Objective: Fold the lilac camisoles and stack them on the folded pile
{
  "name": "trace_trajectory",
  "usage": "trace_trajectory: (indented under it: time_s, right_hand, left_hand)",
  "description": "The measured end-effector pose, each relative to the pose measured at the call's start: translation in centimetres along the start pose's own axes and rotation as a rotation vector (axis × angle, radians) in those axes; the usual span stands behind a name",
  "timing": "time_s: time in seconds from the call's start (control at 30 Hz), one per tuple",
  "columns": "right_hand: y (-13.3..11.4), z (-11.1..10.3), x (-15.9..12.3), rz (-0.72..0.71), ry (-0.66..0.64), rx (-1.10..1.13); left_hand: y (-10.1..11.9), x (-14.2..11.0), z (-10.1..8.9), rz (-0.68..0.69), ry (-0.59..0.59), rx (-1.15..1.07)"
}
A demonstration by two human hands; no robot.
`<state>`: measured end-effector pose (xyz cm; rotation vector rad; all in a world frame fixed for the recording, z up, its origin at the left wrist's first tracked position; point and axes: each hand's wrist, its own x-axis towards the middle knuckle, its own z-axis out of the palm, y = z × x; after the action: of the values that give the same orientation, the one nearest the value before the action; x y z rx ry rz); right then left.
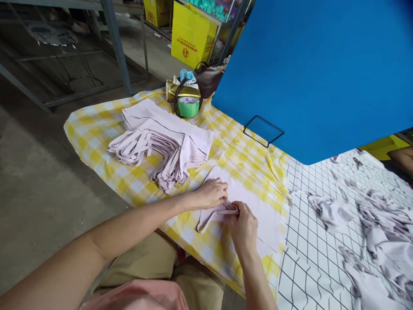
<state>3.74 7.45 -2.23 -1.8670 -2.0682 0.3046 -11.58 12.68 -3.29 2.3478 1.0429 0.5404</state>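
Note:
A pale lilac strapped garment (267, 219) lies flat on the yellow-and-white checked cloth in front of me. My left hand (213, 193) is closed, its fingertips pinching the garment at its strap area. Close beside it, my right hand (243, 224) grips a thin strap (216, 215) of the same garment between thumb and fingers. The strap loops out toward me under my left wrist. Farther left sits a neat stack of matching lilac garments (167, 135), their many straps bunched on the near side. Part of the held fabric is hidden by my fingers.
Behind the stack stand a roll of green tape (189, 106), a gold tissue pack (172, 91) and a dark bag (208, 79). A large blue panel (309, 77) hangs over the right side, with a black wire frame (263, 131) below. Crumpled lilac garments (387, 232) cover a grid-patterned cloth (300, 267).

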Motion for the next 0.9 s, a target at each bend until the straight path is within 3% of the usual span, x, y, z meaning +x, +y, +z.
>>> trace_trajectory:
  time_s: [0.3,0.67,0.8,0.9]
  right_hand:
    - [0.0,0.0,0.5,-0.064,-0.003,-0.019]
    - [0.0,0.1,1.1,-0.242,-0.013,-0.047]
    - [-0.5,0.2,1.3,-0.241,-0.024,-0.014]
    - [-0.7,0.0,1.2,-0.146,-0.011,0.096]
  left_hand:
    - [-0.1,0.1,0.2,0.009,0.01,0.016]
    - [-0.5,0.0,0.2,0.068,0.027,-0.026]
    - [-0.4,0.0,0.1,0.064,0.024,-0.01]
    - [-0.3,0.0,-0.1,0.044,0.025,-0.018]
